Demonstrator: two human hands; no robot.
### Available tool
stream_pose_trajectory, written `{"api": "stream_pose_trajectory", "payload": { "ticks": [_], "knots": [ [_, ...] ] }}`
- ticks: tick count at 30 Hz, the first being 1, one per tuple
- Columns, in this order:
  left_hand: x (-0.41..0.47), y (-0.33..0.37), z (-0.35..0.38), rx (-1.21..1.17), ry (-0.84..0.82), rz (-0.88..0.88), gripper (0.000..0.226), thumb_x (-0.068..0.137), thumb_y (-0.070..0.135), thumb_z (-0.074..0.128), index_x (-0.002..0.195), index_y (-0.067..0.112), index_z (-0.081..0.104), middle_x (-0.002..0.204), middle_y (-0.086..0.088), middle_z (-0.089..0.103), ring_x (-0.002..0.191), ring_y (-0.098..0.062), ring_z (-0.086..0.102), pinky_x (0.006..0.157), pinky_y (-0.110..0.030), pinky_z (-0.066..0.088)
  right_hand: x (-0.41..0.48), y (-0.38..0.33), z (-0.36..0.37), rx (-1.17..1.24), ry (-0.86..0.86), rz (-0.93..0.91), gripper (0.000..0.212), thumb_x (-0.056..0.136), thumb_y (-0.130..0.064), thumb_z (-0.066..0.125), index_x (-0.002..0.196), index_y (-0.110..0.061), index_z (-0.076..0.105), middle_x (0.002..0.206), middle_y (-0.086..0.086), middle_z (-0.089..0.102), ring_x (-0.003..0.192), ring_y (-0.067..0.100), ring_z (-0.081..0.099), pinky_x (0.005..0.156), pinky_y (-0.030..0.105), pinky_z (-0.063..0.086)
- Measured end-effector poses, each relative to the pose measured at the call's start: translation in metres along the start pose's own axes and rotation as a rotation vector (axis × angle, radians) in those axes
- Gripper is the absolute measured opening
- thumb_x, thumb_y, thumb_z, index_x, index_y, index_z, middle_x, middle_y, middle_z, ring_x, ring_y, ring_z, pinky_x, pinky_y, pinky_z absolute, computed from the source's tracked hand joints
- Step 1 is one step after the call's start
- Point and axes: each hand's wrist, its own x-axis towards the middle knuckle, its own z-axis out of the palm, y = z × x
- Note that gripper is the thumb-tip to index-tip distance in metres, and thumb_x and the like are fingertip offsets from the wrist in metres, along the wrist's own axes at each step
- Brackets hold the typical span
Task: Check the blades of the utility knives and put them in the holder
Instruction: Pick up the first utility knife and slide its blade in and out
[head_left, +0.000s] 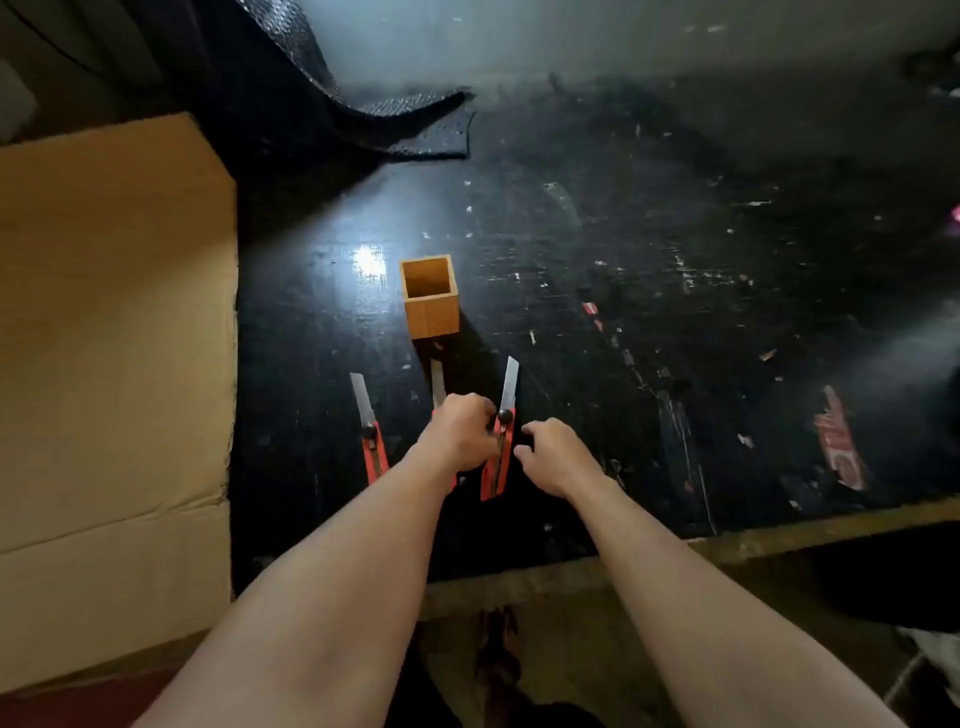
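A large cardboard box (111, 332) is sitting at the left edge of the scuffed black table (649, 270). A dark textured sheet (363, 104) is draping down onto the table's far left corner. A torn red label (839, 441) is lying flat near the right edge.

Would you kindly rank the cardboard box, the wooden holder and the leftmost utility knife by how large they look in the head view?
1. Cardboard box, by far the largest, though it is cut off by the frame's left edge.
2. Leftmost utility knife and wooden holder: similar overall, the knife longer, the holder bulkier, so I leave them unranked.
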Motion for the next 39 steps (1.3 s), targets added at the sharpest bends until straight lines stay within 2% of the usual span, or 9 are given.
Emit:
{"api": "stream_pose_trajectory", "payload": {
  "ticks": [4,7,12,22,26,28,32,36,39],
  "knots": [
    [0.003,0.001,0.02,-0.005,0.065,-0.095,0.012,0.093,0.015,0.065,0.093,0.011,0.076,0.079,0.0,0.068,0.072,-0.016,0.064,0.063,-0.028,0.051,-0.005,-0.002,0.012,0.075,0.081,0.023,0.033,0.097,-0.023,0.054,0.126,-0.009,0.063,0.124,0.014,0.057,0.113,0.033,0.059,0.095,0.042,0.049],
    [0.005,0.003,0.028,-0.1,0.098,-0.152,0.018,0.094,0.011,0.065,0.107,0.011,0.076,0.095,-0.007,0.076,0.087,-0.021,0.072,0.078,-0.035,0.061,-0.004,-0.003,0.021,0.215,0.116,0.039,0.032,0.098,-0.019,0.056,0.128,-0.013,0.063,0.12,0.008,0.061,0.108,0.025,0.062,0.094,0.039,0.052],
    [0.006,0.009,0.035,-0.331,0.168,-0.239,0.04,0.09,0.001,0.07,0.129,0.006,0.067,0.115,-0.008,0.074,0.107,-0.018,0.07,0.09,-0.03,0.058,-0.002,-0.004,0.017,0.559,0.167,0.141,0.02,0.094,-0.014,0.064,0.113,-0.02,0.065,0.094,-0.005,0.071,0.085,0.009,0.068,0.07,0.024,0.055],
    [0.002,0.028,-0.037,-0.735,0.229,-0.134,0.031,0.087,0.008,0.076,0.117,0.016,0.074,0.104,0.0,0.078,0.096,-0.016,0.075,0.087,-0.041,0.064,0.006,-0.026,-0.054,0.853,0.155,-0.049,0.022,0.091,-0.004,0.067,0.11,-0.015,0.064,0.101,0.005,0.073,0.089,0.017,0.074,0.077,0.043,0.063],
    [-0.005,0.043,-0.083,-0.84,0.226,-0.048,0.028,0.092,0.002,0.069,0.119,0.012,0.069,0.106,-0.004,0.076,0.094,-0.017,0.075,0.075,-0.031,0.065,0.008,-0.051,-0.089,0.925,0.147,-0.158,0.022,0.091,-0.003,0.067,0.111,-0.012,0.064,0.103,0.008,0.074,0.09,0.021,0.075,0.077,0.044,0.063],
    [-0.009,0.05,-0.106,-0.867,0.252,-0.017,0.027,0.092,-0.002,0.068,0.117,0.009,0.067,0.1,-0.003,0.075,0.089,-0.017,0.075,0.067,-0.027,0.064,0.009,-0.066,-0.108,0.93,0.139,-0.224,0.022,0.091,-0.002,0.067,0.111,-0.009,0.063,0.104,0.011,0.074,0.089,0.022,0.075,0.075,0.043,0.063],
    [-0.015,0.057,-0.146,-0.917,0.353,0.057,0.03,0.088,-0.009,0.069,0.114,0.006,0.071,0.106,-0.015,0.078,0.094,-0.032,0.078,0.083,-0.05,0.064,0.009,-0.099,-0.147,0.836,0.193,-0.369,0.021,0.089,-0.004,0.068,0.109,-0.008,0.064,0.101,0.011,0.074,0.088,0.021,0.075,0.072,0.035,0.063],
    [-0.025,0.062,-0.183,-0.972,0.412,0.14,0.032,0.09,-0.014,0.062,0.117,0.001,0.069,0.098,-0.015,0.08,0.078,-0.026,0.078,0.066,-0.038,0.064,0.008,-0.138,-0.181,0.641,0.398,-0.572,0.033,0.091,-0.002,0.063,0.121,-0.017,0.061,0.09,0.003,0.074,0.081,0.012,0.073,0.071,0.028,0.062],
    [-0.033,0.07,-0.207,-0.986,0.449,0.193,0.034,0.09,-0.016,0.06,0.119,0.0,0.069,0.095,-0.013,0.079,0.076,-0.022,0.077,0.069,-0.038,0.066,0.006,-0.166,-0.203,0.489,0.506,-0.667,0.031,0.096,-0.013,0.063,0.122,-0.028,0.061,0.092,-0.012,0.069,0.077,-0.001,0.067,0.064,0.011,0.053]
  ]
}}
